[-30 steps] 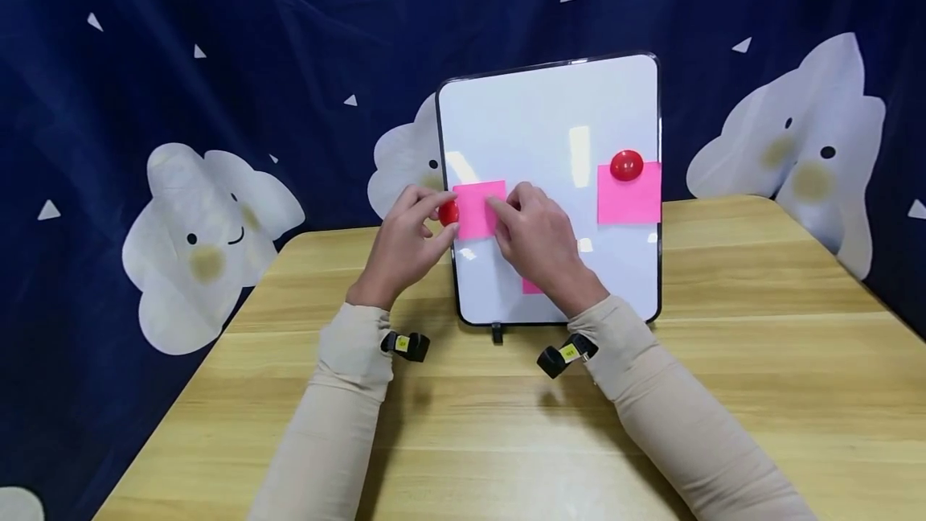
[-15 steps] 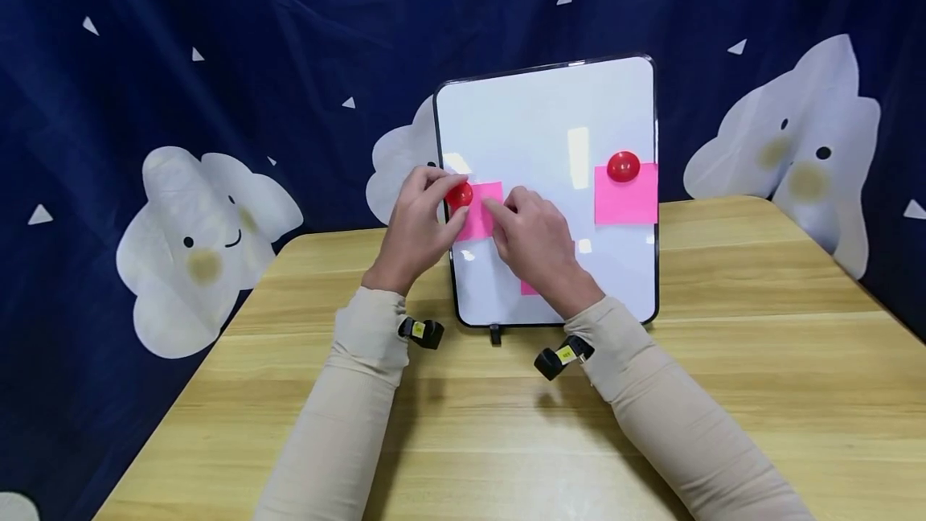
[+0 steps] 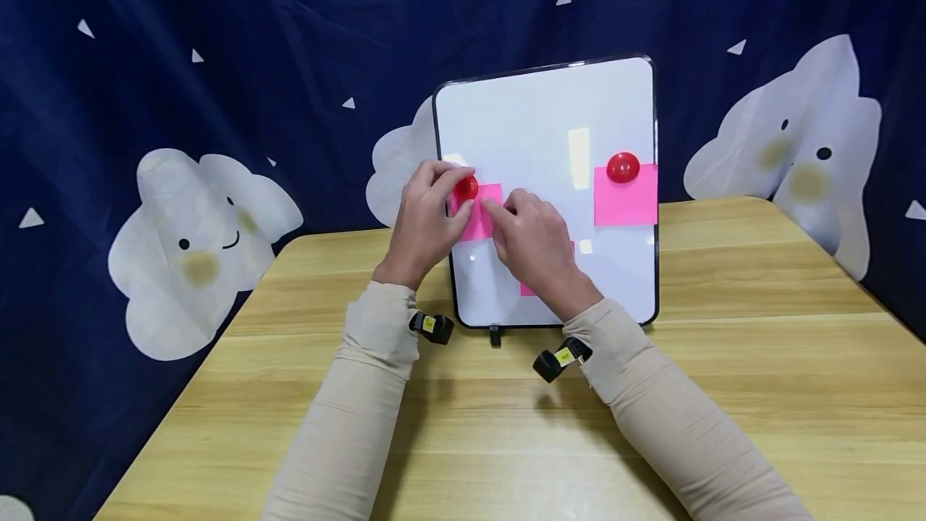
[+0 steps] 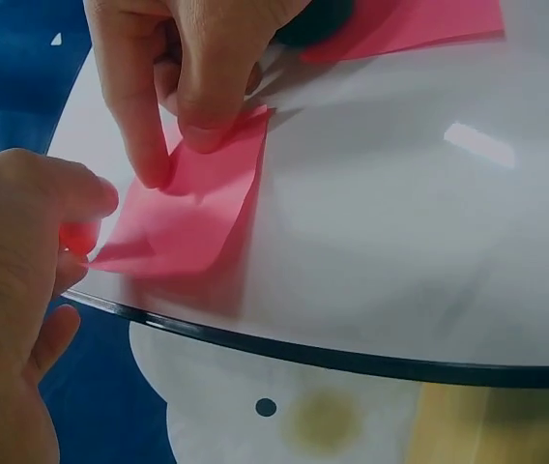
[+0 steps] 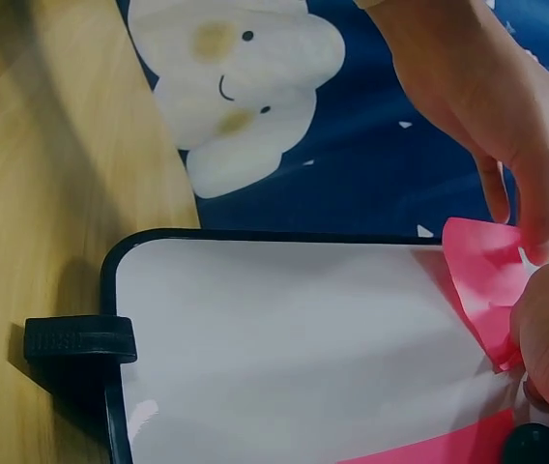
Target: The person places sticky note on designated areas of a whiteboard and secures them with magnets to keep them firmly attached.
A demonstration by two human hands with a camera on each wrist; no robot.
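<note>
My left hand (image 3: 425, 219) pinches a round red magnet (image 3: 467, 187) between thumb and fingers at the upper left of a pink sticky note (image 3: 477, 219). The note is against the left side of a whiteboard (image 3: 535, 127). My right hand (image 3: 535, 244) presses on this note with index finger and thumb. In the left wrist view both fingertips rest on the front of the note (image 4: 183, 217), and one edge of it curls off the board. Partly behind the right hand is a second pink note (image 3: 530, 289), with a dark green magnet (image 4: 318, 24) beside that hand.
The third pink note (image 3: 626, 203) is at the board's right edge, under a red magnet (image 3: 623, 168). The board leans upright on a wooden table (image 3: 463, 424) with a black foot (image 3: 495, 336) at its base. Behind hangs a dark blue curtain (image 3: 304, 14) with clouds.
My left hand has moved right and slightly up, carrying the red magnet from the note's left edge to its upper left part. The right hand has stayed on the note.
</note>
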